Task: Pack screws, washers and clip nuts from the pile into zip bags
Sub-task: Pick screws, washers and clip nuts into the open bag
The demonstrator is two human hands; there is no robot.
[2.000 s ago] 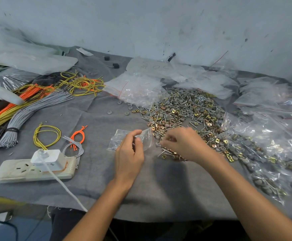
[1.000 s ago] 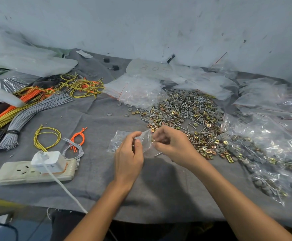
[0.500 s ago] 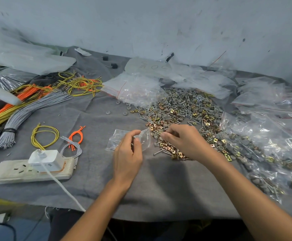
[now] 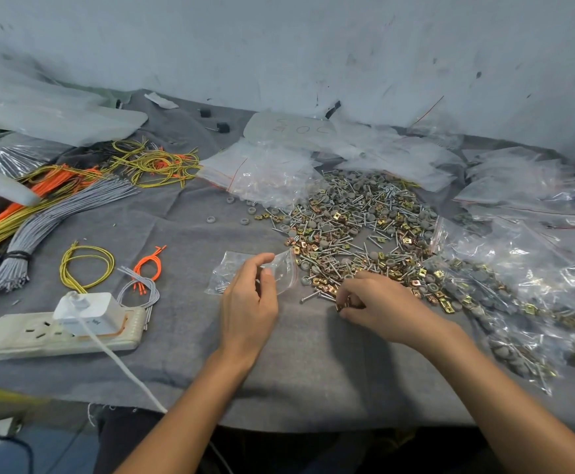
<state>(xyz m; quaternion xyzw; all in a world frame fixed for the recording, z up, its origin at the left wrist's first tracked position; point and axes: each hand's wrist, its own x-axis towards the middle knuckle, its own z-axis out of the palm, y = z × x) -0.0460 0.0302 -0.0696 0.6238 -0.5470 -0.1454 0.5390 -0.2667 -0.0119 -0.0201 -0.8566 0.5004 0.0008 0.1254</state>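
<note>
A pile of screws, grey washers and brass clip nuts (image 4: 354, 227) lies on the grey cloth at centre. My left hand (image 4: 248, 306) pinches a small clear zip bag (image 4: 279, 271) with a red strip, holding its mouth towards the pile. A few screws lie inside the bag. My right hand (image 4: 378, 302) sits at the near edge of the pile, fingers curled on small brass clip nuts (image 4: 346, 304). A loose screw (image 4: 311, 295) lies between the hands.
Filled zip bags (image 4: 511, 295) lie to the right, empty bags (image 4: 265, 172) behind the pile. On the left are a power strip (image 4: 23, 336) with a white charger (image 4: 88, 313), wire bundles (image 4: 50, 217) and small wire loops (image 4: 84, 265). The wall stands close behind.
My right hand went from the pile to the bag mouth, back to the pile, and now sits lower at the pile's near edge. My left hand keeps holding the bag.
</note>
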